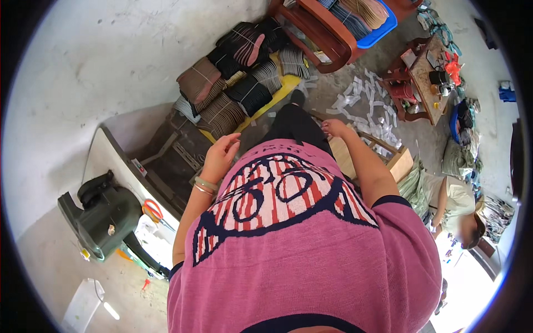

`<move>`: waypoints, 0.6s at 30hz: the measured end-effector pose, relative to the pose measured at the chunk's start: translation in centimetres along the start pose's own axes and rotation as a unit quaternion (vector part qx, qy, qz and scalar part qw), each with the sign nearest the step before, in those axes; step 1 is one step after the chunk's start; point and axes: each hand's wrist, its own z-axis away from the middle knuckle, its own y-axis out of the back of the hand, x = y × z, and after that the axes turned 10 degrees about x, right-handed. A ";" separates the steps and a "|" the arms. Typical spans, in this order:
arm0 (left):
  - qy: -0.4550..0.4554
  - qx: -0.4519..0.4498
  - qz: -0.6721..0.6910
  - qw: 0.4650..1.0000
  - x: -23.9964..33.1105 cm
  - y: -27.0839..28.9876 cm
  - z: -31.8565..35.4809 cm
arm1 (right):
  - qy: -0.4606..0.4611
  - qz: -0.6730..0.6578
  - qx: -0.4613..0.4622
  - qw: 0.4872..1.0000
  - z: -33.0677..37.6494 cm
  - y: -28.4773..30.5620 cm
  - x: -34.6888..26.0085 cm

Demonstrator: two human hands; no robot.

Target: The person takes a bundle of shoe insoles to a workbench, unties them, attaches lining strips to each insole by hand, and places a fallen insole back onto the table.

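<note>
My left hand (221,154) hangs in the air to the left of my dark trousers. Its fingers are loosely bent and apart, with nothing in them, and bangles circle the wrist. To the right of my legs is my right hand (334,129), fingers slightly curled and holding nothing that I can see. Below it is a wooden stool or bench (345,157), partly hidden by my arm. Closest to my left hand lie tied bundles of striped, foot-shaped insoles (221,115), stacked on a yellow sheet (275,99) on the floor.
A dark green sewing machine (105,222) and orange-handled scissors (151,210) are on the table at left. Ahead stands a brown chair (333,55) with a blue tray (383,32) of insoles. White scraps (361,97) litter the floor. Another person (452,200) sits at right, near a cluttered wooden table (425,83).
</note>
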 end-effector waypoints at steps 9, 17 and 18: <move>0.205 0.156 0.079 0.963 -17.0 -3.1 -0.2 | 0.056 0.023 0.020 0.998 -10.5 14.0 2.4; 0.193 -0.157 -0.147 0.957 -16.5 -4.7 9.1 | 0.033 0.013 0.020 0.999 -16.5 24.6 2.0; 0.283 -0.078 -0.070 0.953 -16.5 -5.4 6.7 | 0.002 0.000 0.029 1.000 -16.3 24.7 2.7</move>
